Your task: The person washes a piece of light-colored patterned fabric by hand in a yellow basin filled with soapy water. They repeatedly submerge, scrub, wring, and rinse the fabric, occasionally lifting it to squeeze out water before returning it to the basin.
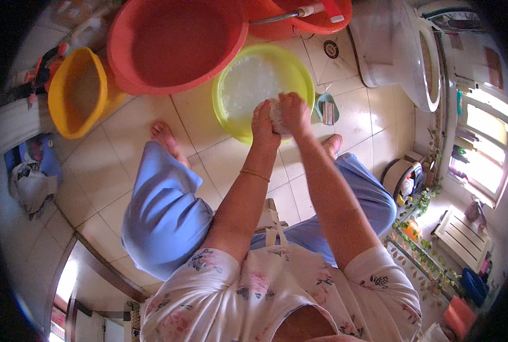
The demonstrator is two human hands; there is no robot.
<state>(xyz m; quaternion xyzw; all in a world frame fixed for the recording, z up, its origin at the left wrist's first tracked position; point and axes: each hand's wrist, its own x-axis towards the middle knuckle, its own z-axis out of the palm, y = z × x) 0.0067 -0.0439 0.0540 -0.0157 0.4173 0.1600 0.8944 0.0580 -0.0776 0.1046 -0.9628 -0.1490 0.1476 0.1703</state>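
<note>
Both my hands are together over the right part of a yellow-green plastic basin (220, 112) on the tiled floor. Between them is a bunched white cloth (278, 114), wet-looking and mostly covered by the fingers. My left hand (264, 122) grips its left side, with a thin bracelet on that forearm, and my right hand (296, 112) grips the other side. Cloudy, sudsy water (254, 81) lies in the basin. Just right of it stands a small teal dish (321, 101) with a bar, apparently soap (328, 113), on it.
A large red basin (121, 77) adjoins the green one at the upper left, with a yellow bucket (104, 100) beyond. Another red basin (262, 32) has a metal hose (275, 18) over it. A floor drain (331, 49) and a white toilet (378, 51) are at the upper right.
</note>
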